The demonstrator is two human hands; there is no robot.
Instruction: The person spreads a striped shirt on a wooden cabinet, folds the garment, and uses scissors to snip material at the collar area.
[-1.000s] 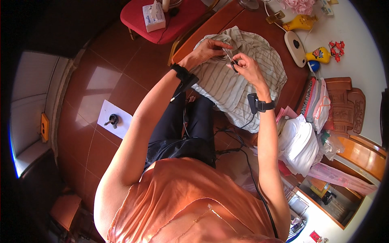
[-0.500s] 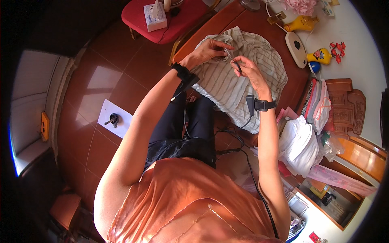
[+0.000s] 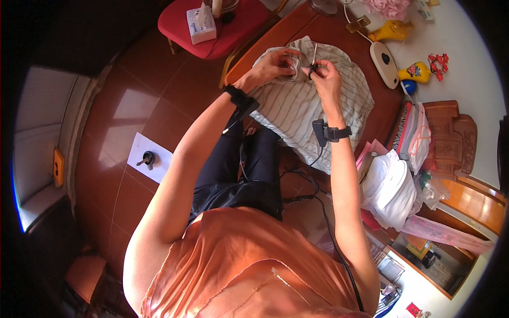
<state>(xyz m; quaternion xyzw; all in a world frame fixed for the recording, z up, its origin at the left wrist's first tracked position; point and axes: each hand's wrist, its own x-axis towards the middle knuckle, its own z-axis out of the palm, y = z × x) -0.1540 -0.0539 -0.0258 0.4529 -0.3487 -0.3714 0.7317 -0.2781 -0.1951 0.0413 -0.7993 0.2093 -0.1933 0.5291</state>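
A striped, pale grey-beige cloth (image 3: 297,111), perhaps a garment, lies spread over the edge of the reddish wooden surface and hangs down toward my legs. My left hand (image 3: 274,64) pinches a bunched, whitish part of it, near the cloth's far left. Just to the right, my right hand (image 3: 325,79) grips a small pair of scissors (image 3: 314,64) by the dark handles. Their thin silver blades point away from me, above the cloth and apart from the bunched part. Whether the blades are parted is too small to tell.
Beyond the cloth is the wooden bench (image 3: 318,29). A red chair (image 3: 238,32) with a tissue box (image 3: 201,25) stands at the far left. Folded clothes (image 3: 392,185) are piled at right. Yellow vases (image 3: 392,31) line the wall side. A black cable (image 3: 331,228) runs beside my right arm.
My right hand has turned and lifted slightly, so the scissors now point away from me instead of toward my left hand. My left hand stays on the bunched cloth.
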